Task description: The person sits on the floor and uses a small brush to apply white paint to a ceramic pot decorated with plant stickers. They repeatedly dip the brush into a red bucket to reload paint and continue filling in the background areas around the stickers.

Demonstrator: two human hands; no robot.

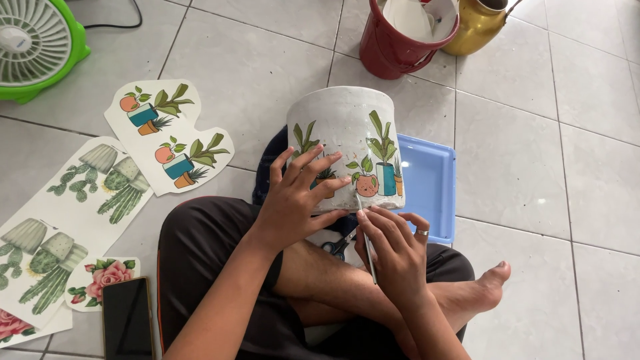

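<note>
A white-grey plant pot (347, 120) lies on its side in my lap, with potted-plant pictures stuck on its wall. My left hand (297, 193) is spread flat on the pot's left side, over one picture. My right hand (393, 250) holds a thin brush (365, 237) like a pen, its tip touching the pot's lower edge just under the pink and teal plant picture (377, 170). A ring shows on one finger of my right hand. Scissors (339, 245) lie on my leg between the two hands.
A blue tray (433, 193) sits behind the pot. A red bucket (393, 47) and a gold pot (477, 27) stand at the back. Cut-out plant sheets (167, 137), cactus sheets (60, 220), a rose cut-out (107, 280) and a dark phone (127, 320) lie left. A green fan (33, 47) is at top left.
</note>
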